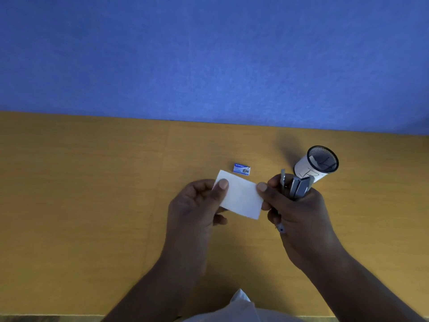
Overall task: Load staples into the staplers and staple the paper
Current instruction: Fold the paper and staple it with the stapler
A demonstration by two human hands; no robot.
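A small folded white paper [241, 196] is held above the wooden table between both hands. My left hand [197, 205] pinches its left end with the thumb on top. My right hand [294, 205] touches the paper's right edge with its thumb while gripping a grey metal stapler [299, 185], which points up and away. A small blue staple box [242, 169] lies on the table just beyond the paper.
A black mesh pen cup [318, 163] wrapped in white paper with handwriting stands at the right, just behind the stapler. The wooden table [92, 194] meets a blue wall [209, 61] at its far edge. White clothing [241, 307] shows at the bottom.
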